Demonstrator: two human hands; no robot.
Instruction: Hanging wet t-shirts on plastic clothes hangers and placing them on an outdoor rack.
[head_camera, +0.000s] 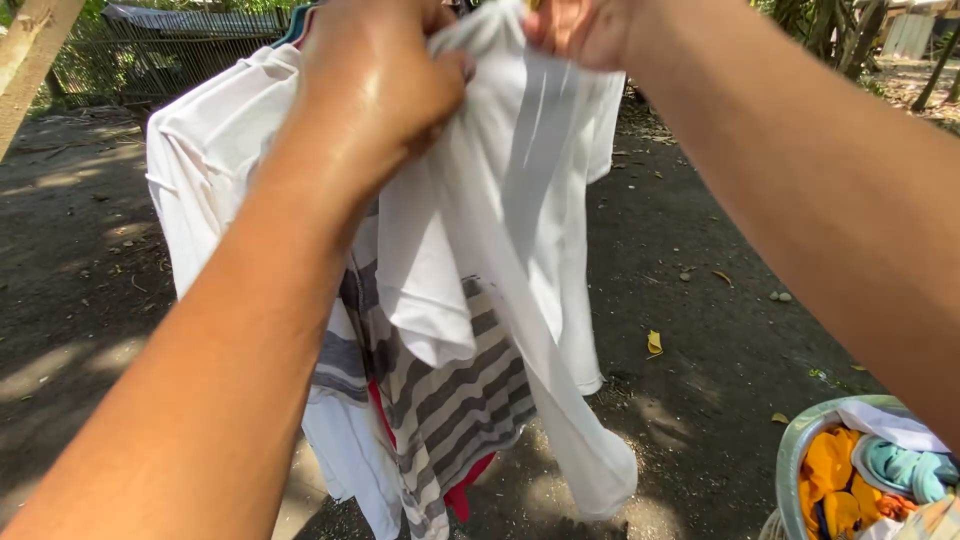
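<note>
I log: shirt (520, 200) plain white; garment (450, 400) behind grey-and-white striped, red edge beneath; basin (800, 450) lower right pale green, holding yellow, teal and white cloths (870, 470).

both arms were raised ahead, the left hand (375, 85) curled in a tight pinch with knuckles upward, the right hand (580, 30) closed beside it near the top edge.
</note>
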